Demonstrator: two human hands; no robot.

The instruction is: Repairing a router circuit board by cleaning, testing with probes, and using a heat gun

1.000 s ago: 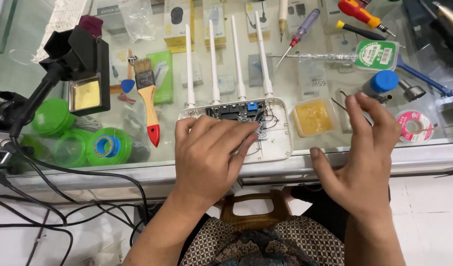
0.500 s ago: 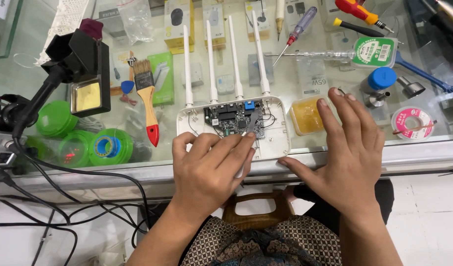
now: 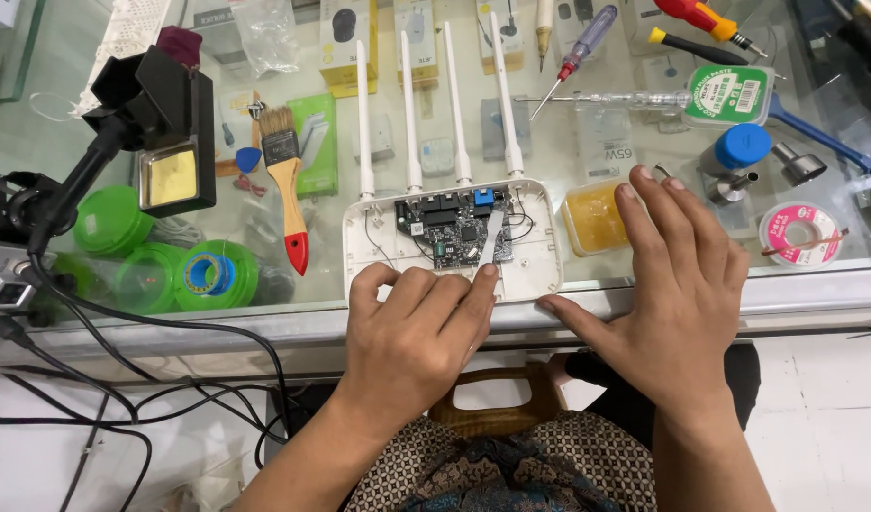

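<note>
A thin metal strip is being pinched by the left hand over the opened router, the right hand is being rested spread beside it, and board parts are being put at risk of being scratched.

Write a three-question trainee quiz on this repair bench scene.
1. True or false: the opened white plastic router has four upright antennas.
2. Which hand presses the thin grey metal strip onto the green circuit board? A left B right
3. The wooden paintbrush has a ____ handle tip.

Key: 1 true; 2 A, the left hand, while the right hand lies flat on the glass counter; 3 red.
</note>
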